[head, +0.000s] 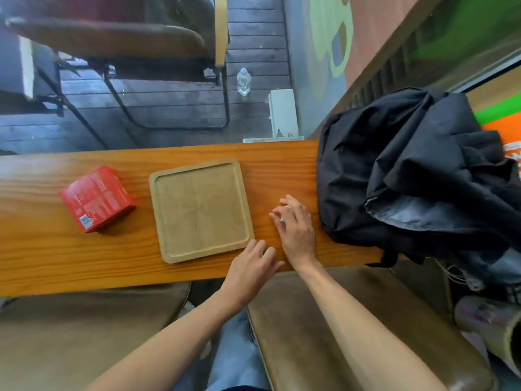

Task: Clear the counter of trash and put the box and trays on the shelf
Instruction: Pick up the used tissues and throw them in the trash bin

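**both hands at the tray's near right corner**

a square wooden tray [200, 210] lies flat in the middle of the long wooden counter [42, 258]. to its left, a little apart, sits a red box [96, 198], turned at an angle, its printed face up.

the left hand [250, 266] rests on the counter at the tray's near right corner, fingers bent loosely with the tips at or just beside the rim; whether they touch it cannot be told. it holds nothing.

the right hand [296, 224] lies just right of the tray, palm down, fingers curled, with small white bits showing between them; what these are is too small to tell.

a black backpack [408, 176] with dark cloth heaped on it fills the right end of the counter. beyond the far edge, on the floor, stand a plastic bottle [243, 81] and a chair [118, 43].
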